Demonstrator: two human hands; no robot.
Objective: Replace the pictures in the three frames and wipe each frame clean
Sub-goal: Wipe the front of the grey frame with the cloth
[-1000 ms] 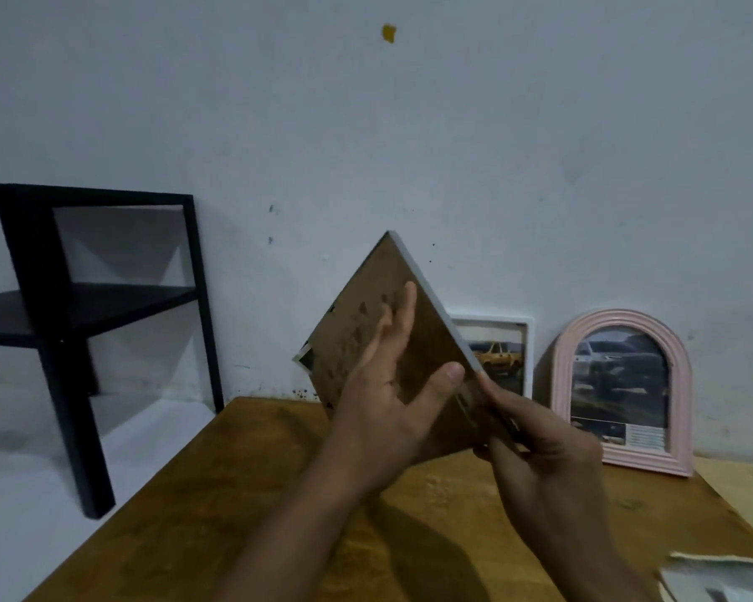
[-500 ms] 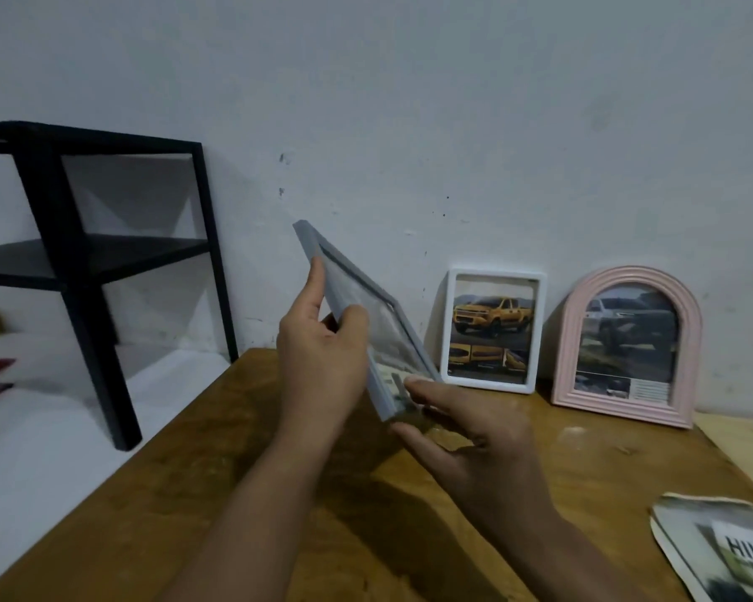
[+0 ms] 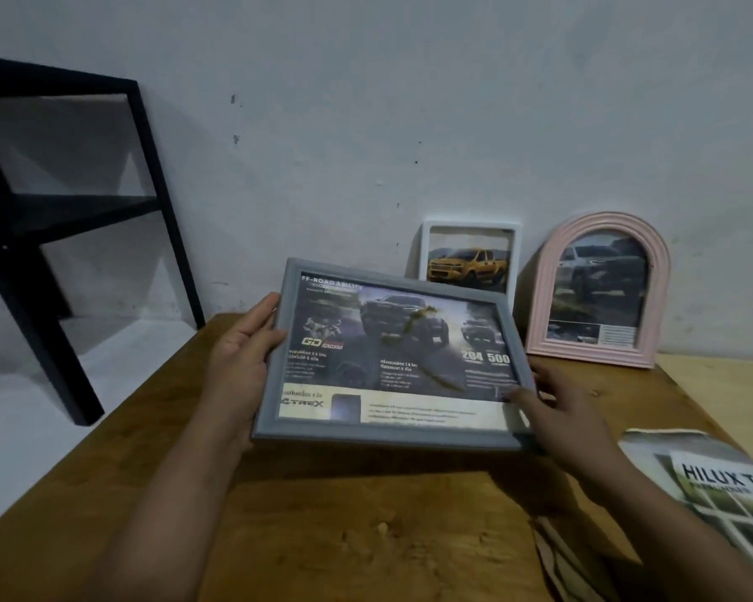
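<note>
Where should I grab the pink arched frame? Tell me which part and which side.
Take the pink arched frame by its straight lower sides, fingers coming from the front, one hand on each edge. It leans upright against the wall, so its back is closed off, and the curved top gives a poorer hold. Its left edge sits near the gray frame.

Black shelf unit (image 3: 57,202) sits far left against the pale wall (image 3: 409,102). A Hilux brochure (image 3: 722,484) lies lower right on the wooden table (image 3: 344,536).
</note>
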